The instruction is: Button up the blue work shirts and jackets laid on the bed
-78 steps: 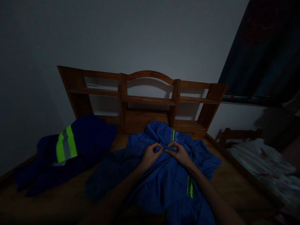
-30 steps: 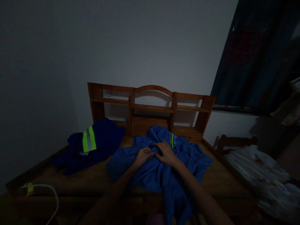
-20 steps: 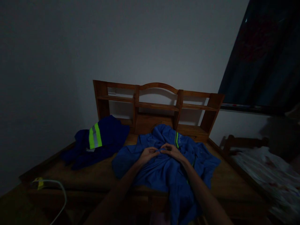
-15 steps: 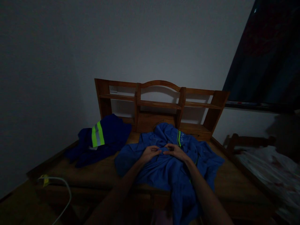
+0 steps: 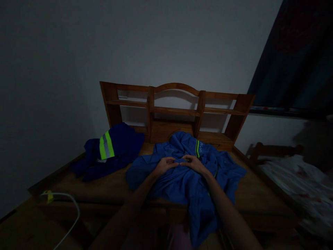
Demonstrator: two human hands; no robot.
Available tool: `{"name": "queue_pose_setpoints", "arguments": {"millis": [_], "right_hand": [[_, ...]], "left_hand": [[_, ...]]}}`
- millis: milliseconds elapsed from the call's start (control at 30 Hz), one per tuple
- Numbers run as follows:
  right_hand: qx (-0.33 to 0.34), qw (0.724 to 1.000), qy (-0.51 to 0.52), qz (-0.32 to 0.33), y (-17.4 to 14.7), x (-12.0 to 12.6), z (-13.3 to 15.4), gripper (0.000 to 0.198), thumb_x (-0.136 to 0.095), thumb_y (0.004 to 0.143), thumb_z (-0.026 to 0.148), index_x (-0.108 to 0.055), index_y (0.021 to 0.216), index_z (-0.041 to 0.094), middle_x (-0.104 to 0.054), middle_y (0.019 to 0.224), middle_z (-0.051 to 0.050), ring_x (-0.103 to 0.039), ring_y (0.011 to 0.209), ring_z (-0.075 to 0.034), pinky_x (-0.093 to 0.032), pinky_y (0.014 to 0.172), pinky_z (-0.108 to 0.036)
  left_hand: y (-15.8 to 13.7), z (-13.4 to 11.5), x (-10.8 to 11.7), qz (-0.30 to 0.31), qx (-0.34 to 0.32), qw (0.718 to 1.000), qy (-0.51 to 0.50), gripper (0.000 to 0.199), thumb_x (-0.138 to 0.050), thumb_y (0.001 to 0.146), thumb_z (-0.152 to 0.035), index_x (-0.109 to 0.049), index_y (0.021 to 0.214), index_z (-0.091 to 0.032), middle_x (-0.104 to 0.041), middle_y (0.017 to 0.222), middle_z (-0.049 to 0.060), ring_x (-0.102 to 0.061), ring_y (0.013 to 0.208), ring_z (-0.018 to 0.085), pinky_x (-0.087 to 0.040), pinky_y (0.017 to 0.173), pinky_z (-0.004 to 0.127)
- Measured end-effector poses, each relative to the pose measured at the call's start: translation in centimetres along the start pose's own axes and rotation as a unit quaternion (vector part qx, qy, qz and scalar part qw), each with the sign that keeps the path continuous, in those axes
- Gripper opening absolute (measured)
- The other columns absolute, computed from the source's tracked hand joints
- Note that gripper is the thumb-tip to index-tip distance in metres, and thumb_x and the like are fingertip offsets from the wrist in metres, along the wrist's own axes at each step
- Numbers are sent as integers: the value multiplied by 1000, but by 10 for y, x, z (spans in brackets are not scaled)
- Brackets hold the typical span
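I view 1 open wooden shelf unit (image 5: 177, 110) at the rear of the wooden table (image 5: 109, 189). 2 uprights divide it into 3 bays; each bay carries 1 horizontal board, and an arched rail (image 5: 177, 85) tops the centre bay. A flat wooden panel (image 5: 161, 132) backs the lower part of that bay. Through the upper opening of the left bay I see a small white fitting (image 5: 123, 96) at the wall (image 5: 166, 41). Right of the table lies a heap of white, crinkled plastic (image 5: 296, 177); I cannot tell its contents.

The blue garment (image 5: 179, 184) lies on the table before the centre and right bays. Its cloth is matte and deeply creased, with narrow yellow-green trim and white lettering (image 5: 202, 148); 1 length hangs over the front edge. The left hand (image 5: 164, 165) and right hand (image 5: 194, 164) meet at its middle. On each, thumb and forefinger are drawn narrow, pinching a small fold of this cloth.

To the left rests a dark blue garment (image 5: 125, 142), bunched, with 1 broad yellow-green and silver-grey band (image 5: 106, 146). A white cable (image 5: 75, 205) bends over the front left corner beside a yellow tag (image 5: 49, 197).
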State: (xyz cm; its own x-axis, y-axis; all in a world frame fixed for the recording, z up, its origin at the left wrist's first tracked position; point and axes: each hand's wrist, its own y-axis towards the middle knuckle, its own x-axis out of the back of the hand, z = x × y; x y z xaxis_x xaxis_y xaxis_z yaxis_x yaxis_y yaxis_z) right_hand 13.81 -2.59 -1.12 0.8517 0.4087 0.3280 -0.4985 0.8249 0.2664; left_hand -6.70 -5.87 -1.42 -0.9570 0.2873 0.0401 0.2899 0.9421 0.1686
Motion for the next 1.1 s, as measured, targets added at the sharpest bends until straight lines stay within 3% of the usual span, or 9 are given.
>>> {"name": "queue_pose_setpoints", "arguments": {"millis": [167, 467, 767, 1100], "right_hand": [[4, 1000, 14, -2, 0, 0, -2, 36, -73, 64, 42, -65, 89, 17, -65, 91, -2, -60, 89, -17, -45, 85, -31], [-4, 1000, 23, -11, 0, -1, 0, 40, -74, 61, 46, -66, 87, 17, -66, 87, -1, -60, 86, -18, -46, 81, -31], [-34, 999, 21, -29, 1, 2, 1, 39, -76, 59, 42, -65, 85, 15, -62, 79, 1, -57, 77, -13, -44, 73, -25], [-54, 998, 24, 8, -3, 1, 7, 40, -77, 59, 41, -67, 87, 14, -61, 73, 1, -55, 68, -12, -41, 63, -22]], "left_hand": [[2, 6, 1, 15, -14, 1000, 2, 43, -75, 60, -46, -67, 87, -13, -69, 86, 6, -63, 81, 18, -49, 78, 30], [6, 15, 4, -20, -3, 999, 39, 39, -74, 60, -46, -67, 79, -13, -68, 73, 2, -61, 71, 17, -47, 70, 27], [6, 11, 2, 30, -17, 998, 45, 37, -68, 67, -48, -65, 78, -13, -62, 71, 0, -57, 68, 13, -44, 65, 24], [13, 24, 2, -31, -68, 991, 108, 21, -67, 68, -31, -62, 76, -12, -60, 71, 1, -56, 71, 13, -43, 72, 26]]}}
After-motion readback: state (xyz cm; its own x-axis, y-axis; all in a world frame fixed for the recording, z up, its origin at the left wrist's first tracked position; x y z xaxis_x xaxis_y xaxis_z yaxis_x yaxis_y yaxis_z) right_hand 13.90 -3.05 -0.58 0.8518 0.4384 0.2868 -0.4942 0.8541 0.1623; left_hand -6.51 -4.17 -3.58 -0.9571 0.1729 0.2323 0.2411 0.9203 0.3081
